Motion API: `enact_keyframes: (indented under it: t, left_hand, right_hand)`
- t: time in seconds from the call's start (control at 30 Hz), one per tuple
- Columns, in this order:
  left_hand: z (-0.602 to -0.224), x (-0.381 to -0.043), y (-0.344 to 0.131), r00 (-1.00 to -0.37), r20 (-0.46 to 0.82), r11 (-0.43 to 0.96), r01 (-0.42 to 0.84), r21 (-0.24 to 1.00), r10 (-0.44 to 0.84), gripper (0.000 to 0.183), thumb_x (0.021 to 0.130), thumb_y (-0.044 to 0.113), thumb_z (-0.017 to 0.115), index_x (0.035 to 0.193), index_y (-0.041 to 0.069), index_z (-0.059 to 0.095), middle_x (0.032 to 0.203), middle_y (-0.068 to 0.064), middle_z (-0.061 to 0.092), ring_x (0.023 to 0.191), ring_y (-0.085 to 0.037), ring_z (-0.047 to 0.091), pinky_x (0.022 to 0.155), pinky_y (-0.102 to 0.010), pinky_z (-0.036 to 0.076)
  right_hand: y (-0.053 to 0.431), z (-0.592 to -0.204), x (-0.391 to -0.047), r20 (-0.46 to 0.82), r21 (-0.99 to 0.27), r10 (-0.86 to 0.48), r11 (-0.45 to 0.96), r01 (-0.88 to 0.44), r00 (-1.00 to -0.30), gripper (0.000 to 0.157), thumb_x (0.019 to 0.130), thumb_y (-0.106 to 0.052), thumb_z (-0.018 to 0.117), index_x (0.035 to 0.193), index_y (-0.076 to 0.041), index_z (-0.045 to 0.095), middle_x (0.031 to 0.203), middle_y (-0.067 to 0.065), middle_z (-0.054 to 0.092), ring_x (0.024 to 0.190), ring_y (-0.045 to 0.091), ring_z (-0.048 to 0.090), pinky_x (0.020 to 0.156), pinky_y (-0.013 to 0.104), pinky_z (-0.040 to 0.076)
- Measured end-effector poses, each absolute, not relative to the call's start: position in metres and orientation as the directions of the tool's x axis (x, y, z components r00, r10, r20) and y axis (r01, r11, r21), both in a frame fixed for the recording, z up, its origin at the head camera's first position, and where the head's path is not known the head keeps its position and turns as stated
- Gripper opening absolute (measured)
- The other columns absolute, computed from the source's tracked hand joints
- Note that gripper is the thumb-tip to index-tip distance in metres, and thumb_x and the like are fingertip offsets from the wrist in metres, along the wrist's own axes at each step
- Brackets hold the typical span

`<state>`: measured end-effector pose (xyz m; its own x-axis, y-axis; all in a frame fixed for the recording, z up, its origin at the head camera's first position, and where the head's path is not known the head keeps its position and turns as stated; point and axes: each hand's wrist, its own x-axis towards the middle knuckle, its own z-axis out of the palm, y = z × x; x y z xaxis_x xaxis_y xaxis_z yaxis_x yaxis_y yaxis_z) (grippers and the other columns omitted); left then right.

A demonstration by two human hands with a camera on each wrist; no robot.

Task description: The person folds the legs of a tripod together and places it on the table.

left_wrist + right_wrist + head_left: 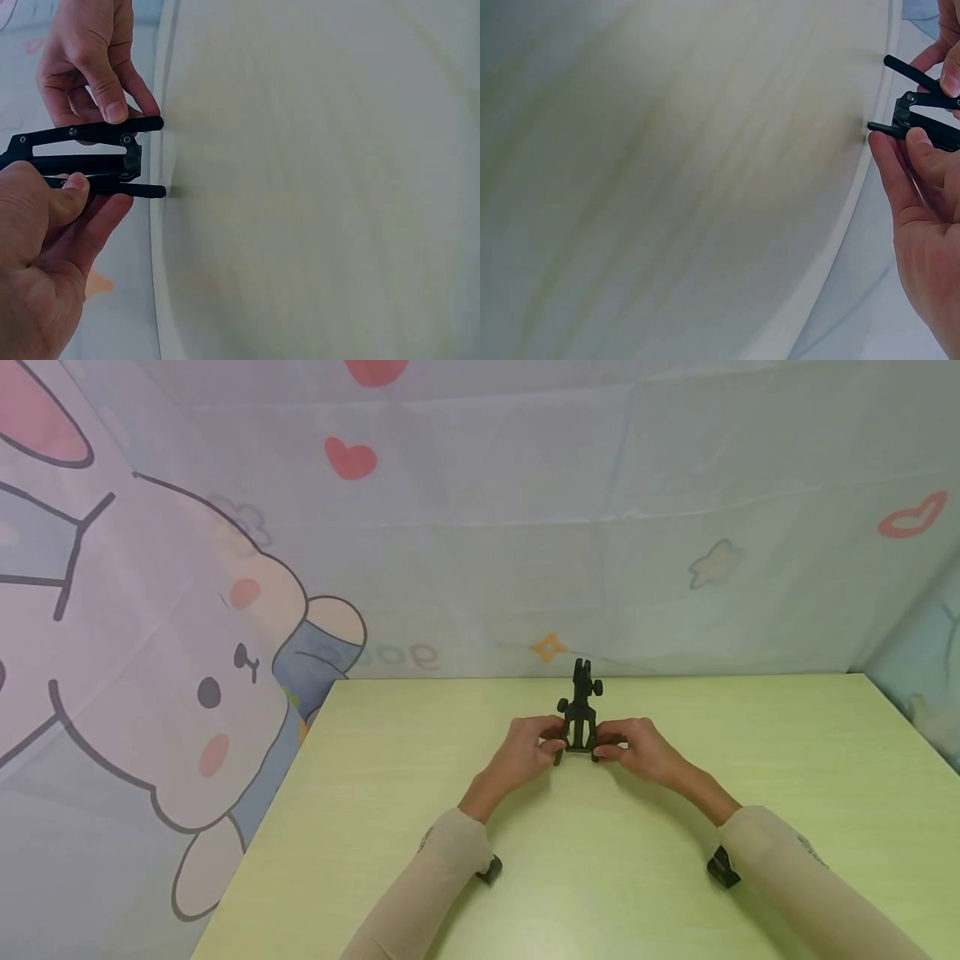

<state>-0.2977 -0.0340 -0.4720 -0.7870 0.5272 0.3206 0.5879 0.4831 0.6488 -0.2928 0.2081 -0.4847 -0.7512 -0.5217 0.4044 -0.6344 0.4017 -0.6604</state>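
Note:
A small black tripod with knobs on its sides stands upright near the table's back edge. My left hand pinches one of its legs between thumb and fingers. On the other side, my right hand pinches another leg the same way. In the left wrist view the tripod's legs are spread a little, joined by hinged braces, and the upper part is cut off. The right wrist view shows the thumb of my right hand on a leg close to its tip.
The pale yellow-green table ends at the back against a cloth backdrop printed with hearts and stars. At the left hangs cloth with a large cartoon rabbit. Black devices are strapped at both wrists.

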Motion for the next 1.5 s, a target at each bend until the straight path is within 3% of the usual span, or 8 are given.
enact_keyframes:
  t: [0.77, 1.5]
  left_hand:
    - [-0.4682, -0.3014, -0.0350, -0.784, 0.320, 0.499, 0.595, 0.630, 0.531, 0.013, 0.097, -0.004, 0.069, 0.109, -0.003, 0.073, 0.099, -0.011, 0.077, 0.093, -0.019, 0.072, 0.080, -0.023, 0.057]
    - [-0.4738, -0.3052, -0.0357, -0.774, 0.341, 0.495, 0.613, 0.616, 0.534, 0.012, 0.094, -0.006, 0.070, 0.105, -0.005, 0.074, 0.098, -0.011, 0.077, 0.091, -0.018, 0.072, 0.080, -0.022, 0.056]
  right_hand:
    - [0.2079, -0.4848, -0.2974, 0.384, -0.678, -0.522, 0.401, -0.616, -0.762, 0.010, 0.090, 0.008, 0.076, 0.096, -0.001, 0.077, 0.089, 0.011, 0.078, 0.086, 0.023, 0.077, 0.074, 0.031, 0.063]
    - [0.2062, -0.4862, -0.2971, 0.339, -0.736, -0.532, 0.364, -0.571, -0.776, 0.010, 0.092, 0.009, 0.074, 0.100, 0.003, 0.076, 0.093, 0.015, 0.077, 0.091, 0.033, 0.076, 0.076, 0.034, 0.064]
